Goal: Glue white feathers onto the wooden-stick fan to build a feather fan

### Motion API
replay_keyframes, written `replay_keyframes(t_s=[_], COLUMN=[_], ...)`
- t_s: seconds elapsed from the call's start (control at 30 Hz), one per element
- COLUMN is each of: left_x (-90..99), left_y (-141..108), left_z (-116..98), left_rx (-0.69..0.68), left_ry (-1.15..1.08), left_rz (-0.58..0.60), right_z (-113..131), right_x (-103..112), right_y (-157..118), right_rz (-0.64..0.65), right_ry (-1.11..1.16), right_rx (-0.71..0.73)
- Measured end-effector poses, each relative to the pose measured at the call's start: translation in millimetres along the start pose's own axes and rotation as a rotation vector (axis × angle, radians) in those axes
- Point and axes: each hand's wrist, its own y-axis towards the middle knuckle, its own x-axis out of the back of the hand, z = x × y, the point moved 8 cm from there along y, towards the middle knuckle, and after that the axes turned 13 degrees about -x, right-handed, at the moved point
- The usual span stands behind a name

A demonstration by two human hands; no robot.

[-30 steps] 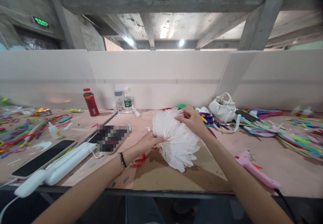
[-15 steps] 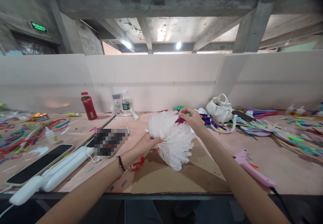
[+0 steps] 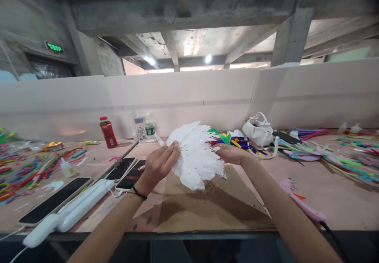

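Observation:
In the head view, a fan-shaped bundle of white feathers (image 3: 197, 156) is held upright over a brown board (image 3: 189, 211). My left hand (image 3: 161, 162) is closed on its gathered left end, thumb hidden behind. At the bundle's right edge, my right hand (image 3: 229, 153) reaches in with fingers stretched out; their tips disappear among the feathers. Some dark red feather tips show there. Just behind my right hand lie green and yellow pieces (image 3: 225, 138) and purple ones.
Left are phones (image 3: 56, 200), a white device (image 3: 85, 205), a glue bottle (image 3: 67, 168) and coloured strips. A red bottle (image 3: 108, 132) and clear bottles (image 3: 150, 128) stand behind. Right are a white bag (image 3: 257, 130), a pink glue gun (image 3: 302, 201) and colourful stems (image 3: 334, 162).
My left hand has turned, bringing the feathers' broad face toward me. My right hand has dropped from above the bundle to its right edge. The view has tilted slightly up.

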Motion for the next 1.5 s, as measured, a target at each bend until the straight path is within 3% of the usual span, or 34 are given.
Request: replay_keyframes(t_s=[0.1,0.17,0.33,0.77,0.83,0.9,1.0,1.07,1.13,1.27,1.4,1.5], left_x=[13.8,16.7,16.3,19.1,17.8,15.1,1.4,-19.0,-36.9,-56.5,-72.1,-87.9], left_y=[5.0,4.5,-5.9,-19.5,-22.3,-24.5,-38.6,-52.3,-52.2,-38.3,-32.7,-42.7], left_z=[-22.4,-24.2,-20.0,-23.0,-14.3,1.9,41.2,50.1,41.0,11.2,-13.8,-22.4], left_rx=[-0.357,-0.436,-0.487,-0.522,-0.437,-0.232,0.385,0.73,0.847,0.915,1.002,1.074], left_ry=[0.351,0.432,0.44,0.409,0.323,0.137,-0.314,-0.566,-0.706,-0.964,-1.299,-1.366], left_rz=[-0.001,0.022,0.109,0.169,0.19,0.19,0.073,0.024,0.059,0.119,0.095,0.155], right_z=[-3.7,-1.1,10.0,6.8,6.6,8.5,18.8,30.2,39.8,43.4,40.6,42.3], right_x=[-22.2,-31.0,-38.3,-49.4,-47.5,-44.1,-33.6,-19.0,-0.6,27.0,37.1,32.7], right_y=[-7.6,-13.6,-22.9,-25.8,-26.3,-26.4,-23.7,-20.1,-18.6,-19.1,-18.4,-18.9], right_rz=[0.257,0.395,0.547,0.613,0.602,0.573,0.447,0.268,0.054,-0.255,-0.387,-0.435], right_ry=[0.034,0.051,0.041,-0.095,-0.087,-0.072,-0.003,0.096,0.209,0.304,0.237,0.127], right_rx=[-0.085,-0.105,-0.066,-0.068,-0.07,-0.058,0.012,0.108,0.219,0.347,0.348,0.34])
